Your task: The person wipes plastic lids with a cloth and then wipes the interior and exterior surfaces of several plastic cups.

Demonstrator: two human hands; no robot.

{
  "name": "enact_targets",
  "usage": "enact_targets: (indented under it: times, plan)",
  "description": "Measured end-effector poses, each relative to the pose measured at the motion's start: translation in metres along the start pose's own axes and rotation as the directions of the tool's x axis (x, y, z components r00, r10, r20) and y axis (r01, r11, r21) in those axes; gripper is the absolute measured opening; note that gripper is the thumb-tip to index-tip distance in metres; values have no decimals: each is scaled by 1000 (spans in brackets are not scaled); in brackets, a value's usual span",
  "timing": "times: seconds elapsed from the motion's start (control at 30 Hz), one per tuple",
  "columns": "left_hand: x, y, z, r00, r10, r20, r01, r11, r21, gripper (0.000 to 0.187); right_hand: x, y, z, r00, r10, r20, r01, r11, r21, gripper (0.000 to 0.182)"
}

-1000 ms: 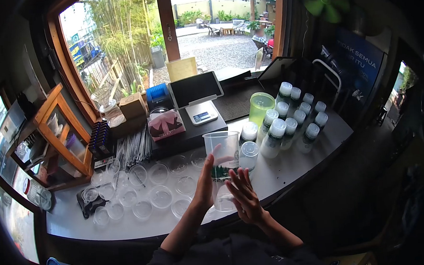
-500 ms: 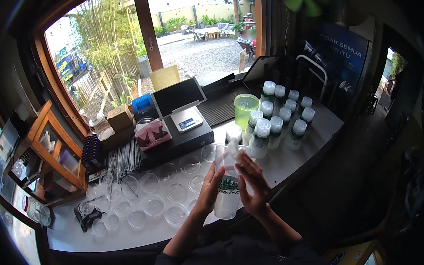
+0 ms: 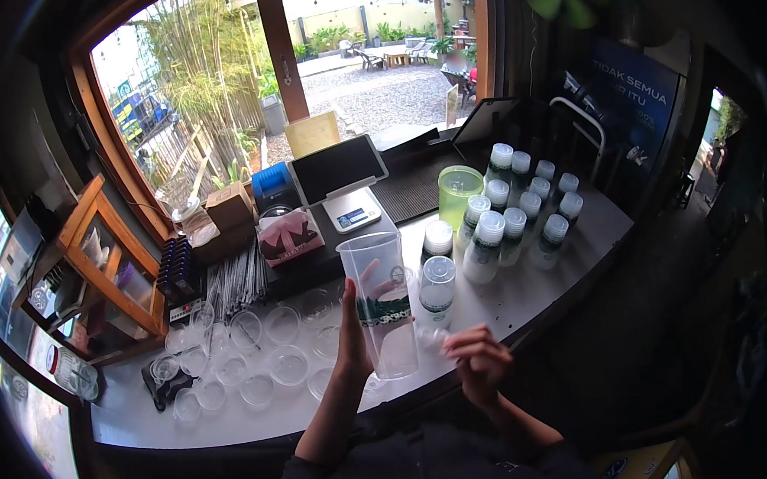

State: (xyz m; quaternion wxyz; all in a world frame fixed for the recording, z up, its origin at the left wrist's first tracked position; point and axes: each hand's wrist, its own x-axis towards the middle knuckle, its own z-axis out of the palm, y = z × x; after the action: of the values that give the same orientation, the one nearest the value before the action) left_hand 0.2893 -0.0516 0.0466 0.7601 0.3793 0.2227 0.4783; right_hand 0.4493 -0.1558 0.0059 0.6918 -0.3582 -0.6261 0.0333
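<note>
Cup [image 3: 389,336], tall, clear, over near side of counter [image 3: 150,425]. Left hand [image 3: 351,345] grips it, thumb along nine-o'clock wall, fingers behind. Right hand [image 3: 482,364] at four o'clock, fingers curled, seemingly on pale scrap [image 3: 431,339]; too blurred to identify. Round lids [image 3: 289,366] at eight o'clock, capped containers [image 3: 486,253] at two. Cup likely light, thin-walled, slick, easily squeezed oval: best cradled lightly around printed mid-band, off rim.
</note>
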Motion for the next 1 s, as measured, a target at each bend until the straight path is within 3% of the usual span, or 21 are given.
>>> enact_targets:
  times: [0.03,0.13,0.2,0.23,0.27,0.37,0.47,0.5,0.53,0.6,0.63,0.7,0.77,0.87,0.97,1.0]
  plan:
    - [-3,0,7,1000,3,10,-3,1000,23,78,8,3,0,971,155,-181,-142,986,83,8]
    - [-5,-10,8,994,3,107,-6,1000,23,76,28,1,5,890,430,-150,-389,889,239,21]
    - [-8,-20,15,992,50,118,-58,996,66,75,28,-13,20,900,434,37,-431,875,222,34]
    - [-10,-23,21,993,100,66,-102,994,27,74,26,-15,31,926,373,51,-374,893,250,47]
    - [-11,-28,17,993,93,65,-93,996,-7,73,16,-7,38,948,309,78,-318,938,135,65]
    - [-10,-44,1,984,136,114,-128,989,-74,73,14,-7,42,927,347,141,-337,937,-89,91]
    - [3,-46,-16,926,250,284,-292,949,117,84,21,1,31,788,465,403,-582,775,245,91]
    - [4,-41,-7,877,321,356,-407,891,200,68,24,3,32,809,463,363,-575,752,323,88]
    - [5,-35,-1,857,404,319,-509,759,406,68,25,5,30,810,485,330,-576,762,295,87]
    - [6,-26,8,769,566,298,-556,362,748,67,29,7,26,810,525,262,-581,777,242,84]
    - [3,-27,10,814,526,245,-534,513,672,68,35,-2,23,813,558,165,-571,820,44,79]
    - [-9,-37,10,896,411,166,-439,769,465,69,33,6,24,931,361,59,-329,896,-298,79]
    - [-21,-40,25,959,248,140,-266,955,132,73,28,8,29,969,240,51,-203,903,-379,82]
    - [-23,-34,31,955,254,154,-271,958,100,71,20,11,30,972,197,130,-148,938,-312,95]
    - [-17,-26,28,972,231,35,-234,969,85,69,10,0,19,914,327,242,-345,938,33,83]
    - [-11,-23,23,989,126,-72,-130,991,-42,66,7,-2,18,916,321,239,-343,938,55,74]
